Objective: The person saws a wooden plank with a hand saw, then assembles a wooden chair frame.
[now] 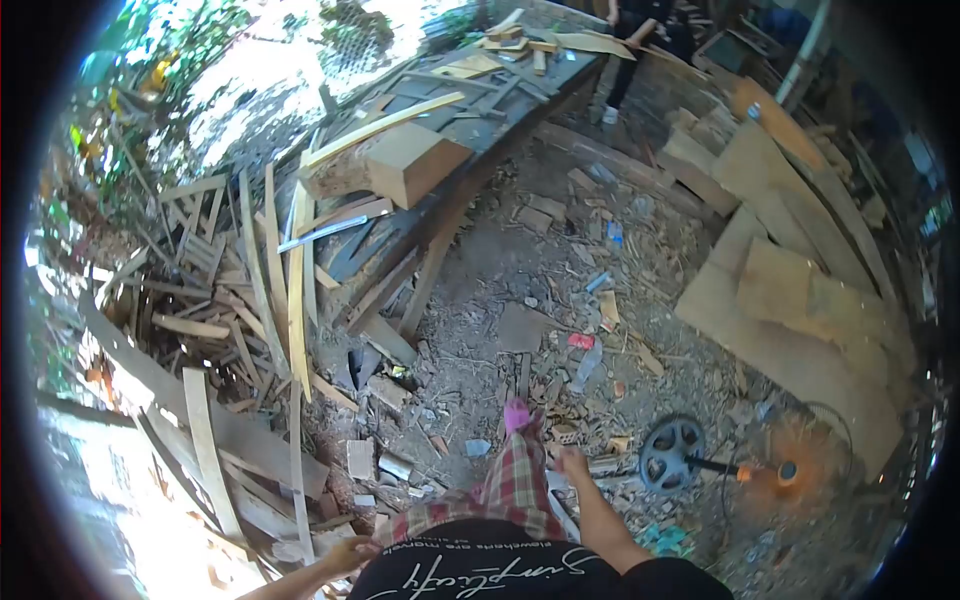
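I am standing and looking down at my own body: a black shirt, checked trousers and a pink shoe [516,414] stepping forward on the dirt ground. My left hand [350,553] hangs at my side at the lower left, fingers loosely curled, with nothing in it; it is near a pile of wooden slats [250,300]. My right hand [573,462] hangs beside my right leg, also holding nothing that I can see, above ground littered with offcuts and close to a floor fan [740,465].
A long workbench [480,120] with a thick wood block [405,160] and strips runs to the upper middle. Large plywood sheets [790,300] lean at the right. Another person [640,40] stands at the bench's far end. Scraps cover the ground.
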The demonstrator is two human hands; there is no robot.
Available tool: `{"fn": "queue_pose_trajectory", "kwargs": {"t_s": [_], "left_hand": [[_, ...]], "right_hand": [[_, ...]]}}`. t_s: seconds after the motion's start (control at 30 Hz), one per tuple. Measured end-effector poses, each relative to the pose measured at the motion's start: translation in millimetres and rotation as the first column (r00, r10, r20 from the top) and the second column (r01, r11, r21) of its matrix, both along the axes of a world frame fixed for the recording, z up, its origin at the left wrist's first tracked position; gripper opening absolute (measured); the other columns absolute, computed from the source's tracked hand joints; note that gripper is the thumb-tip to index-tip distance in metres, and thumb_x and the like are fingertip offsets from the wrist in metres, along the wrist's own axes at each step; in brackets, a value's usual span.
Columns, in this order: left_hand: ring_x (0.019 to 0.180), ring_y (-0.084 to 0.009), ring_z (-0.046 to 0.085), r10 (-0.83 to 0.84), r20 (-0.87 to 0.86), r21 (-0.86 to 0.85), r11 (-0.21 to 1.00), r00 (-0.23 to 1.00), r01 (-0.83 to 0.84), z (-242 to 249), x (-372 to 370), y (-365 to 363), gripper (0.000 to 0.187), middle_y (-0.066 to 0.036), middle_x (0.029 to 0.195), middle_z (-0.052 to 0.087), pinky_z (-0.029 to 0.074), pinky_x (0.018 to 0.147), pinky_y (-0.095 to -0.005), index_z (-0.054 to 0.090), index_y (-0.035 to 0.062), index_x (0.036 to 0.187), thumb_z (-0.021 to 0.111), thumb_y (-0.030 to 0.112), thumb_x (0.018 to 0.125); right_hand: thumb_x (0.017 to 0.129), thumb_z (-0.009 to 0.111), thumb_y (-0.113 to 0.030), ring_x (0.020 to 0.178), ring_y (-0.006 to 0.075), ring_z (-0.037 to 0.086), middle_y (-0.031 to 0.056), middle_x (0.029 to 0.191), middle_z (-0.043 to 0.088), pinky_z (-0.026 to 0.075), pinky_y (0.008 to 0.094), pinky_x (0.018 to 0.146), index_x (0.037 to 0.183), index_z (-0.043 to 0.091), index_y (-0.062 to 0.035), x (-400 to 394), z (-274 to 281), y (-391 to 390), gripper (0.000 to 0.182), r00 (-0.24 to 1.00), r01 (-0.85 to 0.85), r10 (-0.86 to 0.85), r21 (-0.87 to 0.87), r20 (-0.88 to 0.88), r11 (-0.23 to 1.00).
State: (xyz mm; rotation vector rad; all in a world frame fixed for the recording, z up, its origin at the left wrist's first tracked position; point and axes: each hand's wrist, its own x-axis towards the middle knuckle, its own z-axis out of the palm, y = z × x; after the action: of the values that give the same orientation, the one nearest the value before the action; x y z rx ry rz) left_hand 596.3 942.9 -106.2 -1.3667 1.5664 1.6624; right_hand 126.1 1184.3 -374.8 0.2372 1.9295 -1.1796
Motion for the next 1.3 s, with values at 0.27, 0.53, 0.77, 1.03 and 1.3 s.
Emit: {"fn": "queue_pose_trajectory", "kwargs": {"t_s": [0.27, 0.53, 0.77, 1.03, 1.3], "left_hand": [[0.077, -0.0173, 0.062, 0.506, -0.07, -0.129, 0.85, 0.86, -0.51, -141.2, -173.7, -74.1, 0.025, -0.005, 0.091, 0.064, 0.05, 0.07, -0.0322, 0.066, 0.0023, 0.103, 0.064, 0.023, 0.089], [0.077, -0.0167, 0.061, 0.404, 0.086, -0.053, 0.915, 0.911, -0.401, -82.1, -239.8, -148.6, 0.031, -0.005, 0.09, 0.065, 0.049, 0.069, -0.0317, 0.066, 0.002, 0.102, 0.064, 0.03, 0.089], [0.076, -0.0161, 0.06, 0.529, 0.203, 0.048, 0.836, 0.824, -0.547, -61.9, -222.4, -154.6, 0.037, -0.004, 0.089, 0.066, 0.049, 0.068, -0.0313, 0.065, 0.0018, 0.102, 0.065, 0.036, 0.088], [0.076, -0.0155, 0.06, 0.597, 0.206, 0.155, 0.762, 0.775, -0.628, -14.2, -196.1, -143.4, 0.043, -0.003, 0.088, 0.066, 0.048, 0.067, -0.0309, 0.065, 0.0016, 0.101, 0.065, 0.043, 0.087], [0.072, -0.0093, 0.055, 0.79, -0.108, -0.382, 0.528, 0.604, -0.759, 0.7, -266.3, -296.0, 0.032, -0.005, 0.079, 0.059, 0.045, 0.065, -0.0268, 0.058, 0.0001, 0.102, 0.068, 0.027, 0.087]], "right_hand": [[0.079, 0.057, -0.022, 0.075, 0.033, 0.068, 0.019, 0.085, 0.069, 0.052, 0.048, 0.065, 0.097, 0.07, -0.0054, -120.0, 15.7, -367.7, 0.028, 0.651, -0.623, 0.614, 0.149, -0.446, 0.768], [0.078, 0.057, -0.014, 0.065, 0.0371, 0.064, 0.0223, 0.071, 0.065, 0.051, 0.0475, 0.061, 0.072, 0.068, -0.0024, 18.2, 57.8, -667.3, 0.017, 0.571, -0.758, 0.508, -0.178, -0.645, 0.627], [0.077, 0.06, -0.014, 0.083, 0.039, 0.068, 0.0257, 0.087, 0.067, 0.053, 0.0486, 0.073, 0.089, 0.068, 0.0022, -152.5, 99.1, -586.1, 0.021, 0.036, -0.962, 0.96, 0.249, -0.278, 0.108], [0.081, 0.055, -0.026, 0.078, 0.039, 0.066, 0.021, 0.086, 0.068, 0.051, 0.0487, 0.07, 0.084, 0.07, -0.0027, -357.9, 52.4, -483.5, 0.028, 0.079, -0.81, 0.994, 0.575, -0.08, 0.111], [0.09, 0.055, -0.014, 0.061, 0.0177, 0.062, 0.0078, 0.079, 0.065, 0.049, 0.0324, 0.05, 0.116, 0.056, -0.0077, -429.8, 82.6, -508.9, 0.027, 0.68, -0.715, 0.719, 0.346, 0.144, 0.607]]}}
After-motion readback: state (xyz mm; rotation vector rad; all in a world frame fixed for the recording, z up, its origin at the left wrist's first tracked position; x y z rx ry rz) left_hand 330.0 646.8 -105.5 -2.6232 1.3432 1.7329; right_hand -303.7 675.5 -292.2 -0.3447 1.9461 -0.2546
